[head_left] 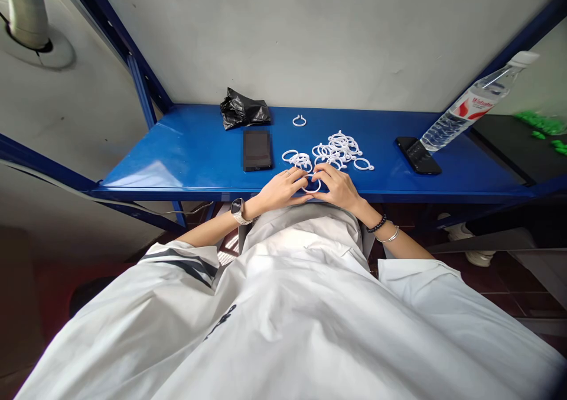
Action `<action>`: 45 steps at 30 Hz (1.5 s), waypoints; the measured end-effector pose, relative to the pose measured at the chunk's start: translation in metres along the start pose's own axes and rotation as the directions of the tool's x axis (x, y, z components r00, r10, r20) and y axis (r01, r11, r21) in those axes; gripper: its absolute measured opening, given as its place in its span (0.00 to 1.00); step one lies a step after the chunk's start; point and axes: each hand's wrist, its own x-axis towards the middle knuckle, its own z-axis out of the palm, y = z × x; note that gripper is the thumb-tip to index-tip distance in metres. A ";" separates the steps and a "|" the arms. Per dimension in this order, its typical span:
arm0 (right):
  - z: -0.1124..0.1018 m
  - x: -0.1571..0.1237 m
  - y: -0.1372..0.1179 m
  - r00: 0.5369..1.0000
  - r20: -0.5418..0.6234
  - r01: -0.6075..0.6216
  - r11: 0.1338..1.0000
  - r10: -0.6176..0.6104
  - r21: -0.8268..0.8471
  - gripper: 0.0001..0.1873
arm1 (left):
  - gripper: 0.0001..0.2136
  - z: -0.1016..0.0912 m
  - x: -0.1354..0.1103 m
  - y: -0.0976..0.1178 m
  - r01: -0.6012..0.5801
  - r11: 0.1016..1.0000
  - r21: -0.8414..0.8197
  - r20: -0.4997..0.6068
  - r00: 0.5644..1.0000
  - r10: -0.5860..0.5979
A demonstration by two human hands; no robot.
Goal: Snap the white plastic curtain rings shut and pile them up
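Both my hands meet at the front edge of the blue shelf (186,152) and pinch one white plastic ring (312,188) between them. My left hand (281,190) grips its left side, with a watch on that wrist. My right hand (339,186) grips its right side, with bracelets on that wrist. Just beyond my fingers lies a pile of white rings (337,149), with a smaller cluster (299,159) to its left. A single ring (299,120) lies apart near the wall.
A dark phone (257,149) lies face up left of the rings, a crumpled black plastic bag (243,111) behind it. Another phone (418,155) and a leaning water bottle (476,103) sit at the right. Green pieces (543,127) lie on a dark surface far right.
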 end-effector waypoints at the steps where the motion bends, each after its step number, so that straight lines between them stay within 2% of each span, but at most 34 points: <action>1: 0.000 0.000 0.000 1.000 0.003 -0.001 1.000 0.001 0.003 0.15 | 0.15 0.000 0.000 0.000 0.000 1.000 -0.002 0.000 1.000 0.000; 9: -0.001 0.002 -0.003 1.000 0.013 0.003 1.000 -0.003 0.001 0.07 | 0.17 -0.003 0.001 0.001 0.054 0.997 -0.056 0.041 0.998 -0.052; 17: -0.002 0.003 -0.004 1.000 -0.010 -0.007 0.999 0.007 0.042 0.11 | 0.17 -0.007 0.002 0.000 0.164 0.969 -0.184 0.035 0.986 -0.160; 22: -0.001 0.003 -0.004 0.999 -0.019 -0.045 0.996 0.046 0.073 0.14 | 0.21 -0.008 0.002 -0.001 0.267 0.923 -0.276 0.069 0.964 -0.258; 28: 0.001 0.001 -0.002 0.993 -0.065 -0.095 0.993 0.100 0.074 0.17 | 0.24 -0.009 0.006 -0.002 0.318 0.874 -0.367 0.057 0.946 -0.320; 35: 0.002 0.001 -0.001 0.987 -0.122 -0.099 0.994 0.103 0.034 0.17 | 0.25 -0.010 0.008 -0.002 0.336 0.851 -0.403 0.057 0.938 -0.343; 42: 0.004 0.001 0.001 0.988 -0.112 -0.104 0.995 0.103 0.000 0.18 | 0.20 -0.009 0.006 -0.002 0.339 0.840 -0.425 0.072 0.937 -0.341; 45: 0.004 0.001 0.001 0.991 -0.106 -0.080 0.997 0.078 -0.020 0.17 | 0.22 -0.009 0.004 -0.001 0.324 0.840 -0.436 0.094 0.944 -0.316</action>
